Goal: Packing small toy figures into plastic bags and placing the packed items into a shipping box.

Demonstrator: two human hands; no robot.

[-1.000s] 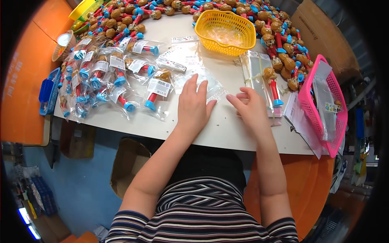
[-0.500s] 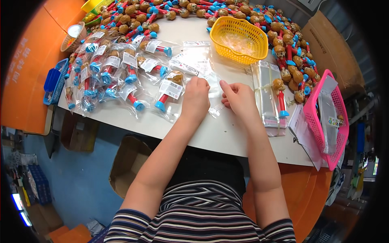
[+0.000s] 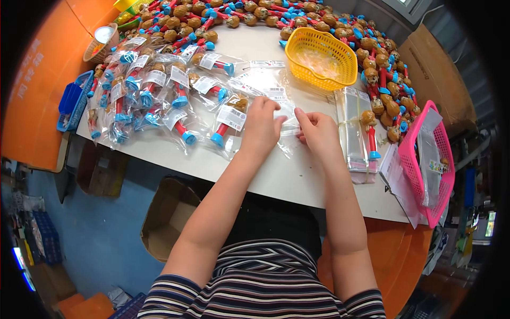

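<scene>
A clear plastic bag (image 3: 289,112) with a printed label lies between my hands in the middle of the white table. My left hand (image 3: 261,126) rests over its left side, thumb and forefinger apart. On the other side my right hand (image 3: 320,137) pinches the bag's edge between thumb and curled fingers. Just left of my left hand lies a bagged toy (image 3: 229,119) with a brown round head, red stem and blue base. Right of my right hand an unbagged toy (image 3: 371,135) lies on a stack of flat clear bags (image 3: 353,119).
A yellow basket (image 3: 348,69) holding clear packets stands beyond my right hand. Several bagged toys (image 3: 151,85) crowd the left; loose toys (image 3: 260,13) line the far and right edges. A pink basket (image 3: 408,154) leans at the right edge. An open cardboard box (image 3: 167,220) sits below the table.
My left hand's thumb and fingers have parted from their closed pose. The right hand stays at the bag's edge, nearly unmoved. The whole view has shifted slightly.
</scene>
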